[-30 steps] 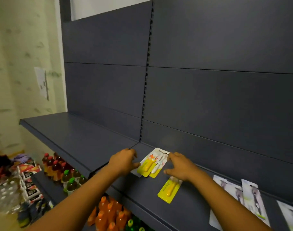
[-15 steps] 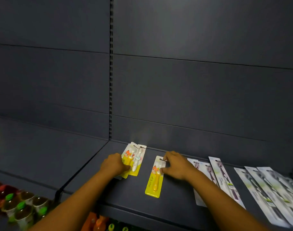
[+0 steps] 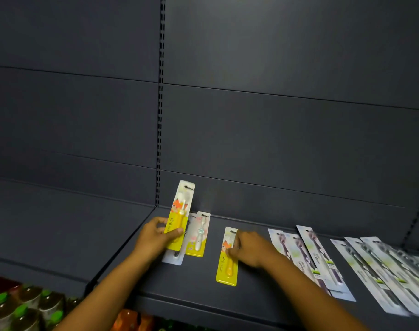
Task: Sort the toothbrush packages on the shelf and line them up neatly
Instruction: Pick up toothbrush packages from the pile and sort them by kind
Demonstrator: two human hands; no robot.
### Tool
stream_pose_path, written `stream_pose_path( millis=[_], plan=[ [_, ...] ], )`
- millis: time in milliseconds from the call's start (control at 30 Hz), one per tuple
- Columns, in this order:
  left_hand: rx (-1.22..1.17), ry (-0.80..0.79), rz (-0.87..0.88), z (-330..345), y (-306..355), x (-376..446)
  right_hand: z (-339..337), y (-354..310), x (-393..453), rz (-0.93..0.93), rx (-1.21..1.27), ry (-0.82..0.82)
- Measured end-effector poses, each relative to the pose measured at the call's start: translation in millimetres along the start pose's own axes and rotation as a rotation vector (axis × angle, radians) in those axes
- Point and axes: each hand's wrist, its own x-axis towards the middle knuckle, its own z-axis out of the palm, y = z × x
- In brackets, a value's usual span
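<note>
A yellow pack (image 3: 179,218) is gripped at its lower end by the left hand (image 3: 156,237), raised off the shelf (image 3: 122,263). A second yellow pack (image 3: 227,263) is pinched flat under the right hand (image 3: 249,250). Sorting seems underway; next, the raised pack probably needs laying beside its match.

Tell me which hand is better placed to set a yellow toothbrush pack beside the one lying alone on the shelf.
Probably the left hand: it already grips a raised yellow pack. The right hand only rests on the lone yellow pack, steadying it.
</note>
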Motion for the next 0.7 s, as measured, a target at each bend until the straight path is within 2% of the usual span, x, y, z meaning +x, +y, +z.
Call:
stream_pose_path(
  millis=[133,300,567,700],
  plan=[
    [-0.200,-0.065,0.051,2.8,9.4,-17.7,6.5,-1.4,-3.4,0.057,0.032,-0.056],
    [-0.249,-0.104,0.144,9.4,23.1,-29.0,12.7,-4.5,-11.1,0.089,0.005,-0.092],
    [-0.257,-0.132,0.186,13.9,25.8,-34.7,18.1,-21.9,-18.0,0.152,-0.037,-0.028],
    [-0.243,-0.092,0.201,2.3,24.0,-38.1,16.3,-26.6,-16.2,0.185,-0.019,0.008]
  ],
)
